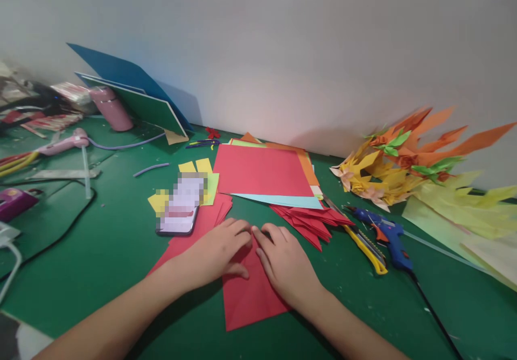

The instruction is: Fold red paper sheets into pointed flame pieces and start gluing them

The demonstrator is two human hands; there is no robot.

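Note:
A red sheet of paper (254,309) lies on the green table before me, its near edge toward me. Both hands are at its far end. My left hand (230,247) has its fingers curled at the paper's far edge, thumb lower down over the sheet. Close beside it, my right hand (283,258) has bent fingers gripping the same far part, the index fingertips nearly meeting. Beyond the right hand is a pile of folded red paper pieces (307,223). More red paper (202,225) lies beyond my left wrist, partly under a phone (180,209).
A stack of coloured sheets (262,169) lies ahead. To the right are a yellow box cutter (367,249), a blue glue gun (388,233) with its cord, and orange and yellow paper shapes (379,171). At left are a pink glue gun (64,142), cables and a pink bottle (111,110).

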